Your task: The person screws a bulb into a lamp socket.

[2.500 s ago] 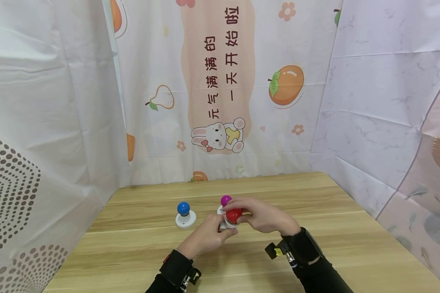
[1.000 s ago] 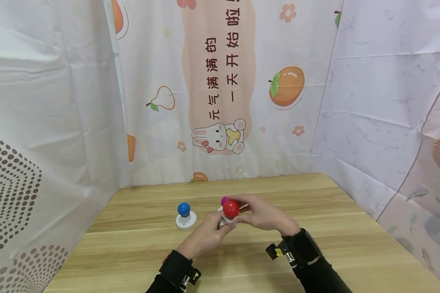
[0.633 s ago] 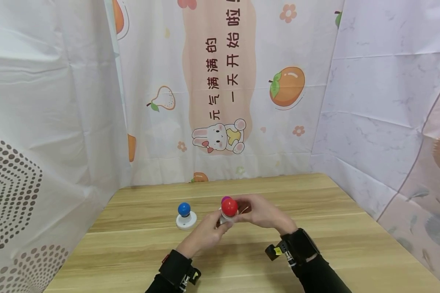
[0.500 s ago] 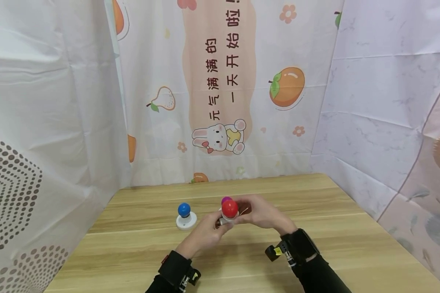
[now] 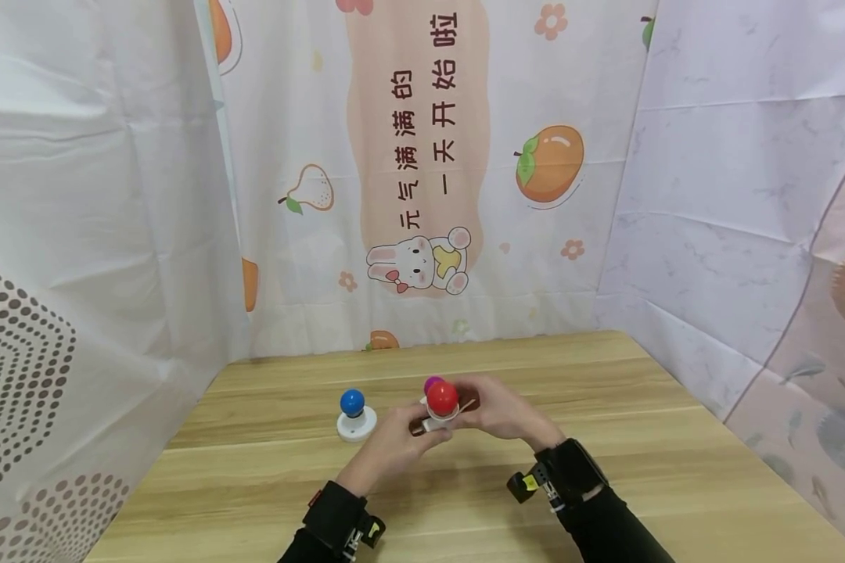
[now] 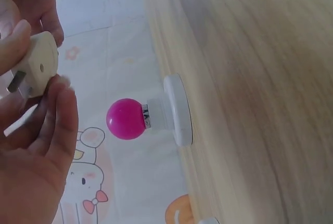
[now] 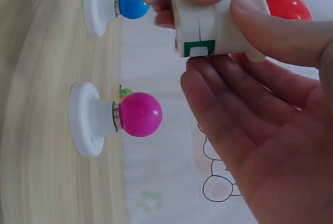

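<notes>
A red bulb (image 5: 442, 398) sits in a white plug-in lamp holder (image 7: 226, 24), held up above the table between both hands. My left hand (image 5: 390, 442) pinches the holder's plug end; a flat metal prong (image 6: 16, 81) sticks out there. With its thumb on the holder's neck and fingers underneath, my right hand (image 5: 500, 410) grips the other side. A switch (image 7: 199, 48) with a green surround shows on the holder's side. Just beyond the hands, a magenta bulb (image 6: 126, 119) stands in a round white base (image 6: 178, 110), partly hidden in the head view.
To the left, a blue bulb (image 5: 352, 402) stands upright in a second round white base (image 5: 356, 427). The wood-grain table (image 5: 535, 500) ends at a printed curtain (image 5: 289, 274) behind, with pale curtains at both sides.
My right fingers have come off the red bulb and down onto the lamp holder. The bulb now tips toward the head camera. The magenta and blue bulbs stay put.
</notes>
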`<state>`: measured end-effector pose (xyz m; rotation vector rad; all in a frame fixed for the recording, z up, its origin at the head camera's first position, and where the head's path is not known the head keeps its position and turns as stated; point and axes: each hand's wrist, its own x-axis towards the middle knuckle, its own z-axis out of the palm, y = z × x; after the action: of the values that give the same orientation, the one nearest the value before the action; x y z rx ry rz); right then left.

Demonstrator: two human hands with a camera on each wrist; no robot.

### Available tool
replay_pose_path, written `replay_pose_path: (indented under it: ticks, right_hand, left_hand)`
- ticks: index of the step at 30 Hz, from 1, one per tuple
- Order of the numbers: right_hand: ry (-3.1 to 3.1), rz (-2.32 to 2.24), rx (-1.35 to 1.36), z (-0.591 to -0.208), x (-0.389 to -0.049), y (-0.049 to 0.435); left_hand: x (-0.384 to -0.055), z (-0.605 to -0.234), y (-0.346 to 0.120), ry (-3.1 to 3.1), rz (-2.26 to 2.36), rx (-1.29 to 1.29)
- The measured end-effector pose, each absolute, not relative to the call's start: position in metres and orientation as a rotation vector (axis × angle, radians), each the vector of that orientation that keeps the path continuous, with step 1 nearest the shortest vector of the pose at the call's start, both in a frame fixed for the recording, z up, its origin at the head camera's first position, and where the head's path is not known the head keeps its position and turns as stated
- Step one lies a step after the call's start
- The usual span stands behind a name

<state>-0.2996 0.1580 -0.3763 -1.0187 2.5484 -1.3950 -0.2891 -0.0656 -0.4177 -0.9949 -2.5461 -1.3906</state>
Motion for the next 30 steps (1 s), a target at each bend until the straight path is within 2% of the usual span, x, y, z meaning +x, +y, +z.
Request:
replay_pose_path:
  ticks: [6, 18, 30]
  right_hand:
    - [2.599, -1.431, -0.985, -0.382, -0.302, 0.159]
    - [2.699, -1.409, -0.956, -0.395, -0.305, 0.177]
    - [2.728, -1.307, -0.959, -0.412, -0.306, 0.189]
  left_hand:
    - [-0.292, -0.418, -0.058, -2.516, -1.283, -0.862]
    - [-0.3, -0.426, -0.04, -2.498, -1.09, -1.008]
    - [-0.306, -0.435, -0.025, -2.685, -0.932, -0.897]
